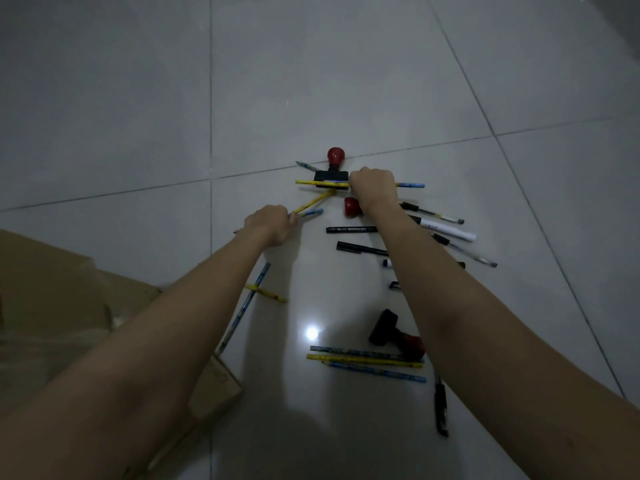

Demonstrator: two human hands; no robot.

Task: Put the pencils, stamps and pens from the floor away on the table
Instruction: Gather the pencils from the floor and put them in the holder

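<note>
Both arms reach down toward the tiled floor (138,98), hands near frame centre, apart from each other.

Left hand (270,225): fingers curled, gripping two pencils together, a yellow pencil (313,201) and a blue pencil (311,213). Both stick out to the right of the fist; the yellow one angles up toward the upper stamp.

Right hand (374,188): fist closed over a long pencil (410,185) lying level. Yellow section shows left of the fist, blue end shows right. Looks clamped on it, though the fingertips are hidden under the hand.

Upper stamp (332,168), red knob and black base, sits just left of the right hand, its base touching the long pencil. A second red stamp knob (351,206) shows just below the right hand, partly hidden by the wrist.

Right of centre: several pens (433,213) and a black marker (351,229) lie scattered, some running under the right forearm.

Lower centre: a third stamp (391,332) on its side, and three pencils (363,362) lying side by side just below it. A black pen (440,407) lies near the bottom, beside the right forearm.

Left of centre: a blue pencil crossing a short yellow one (258,289), partly under the left forearm.

Cardboard (52,289) fills the lower left of the frame.
</note>
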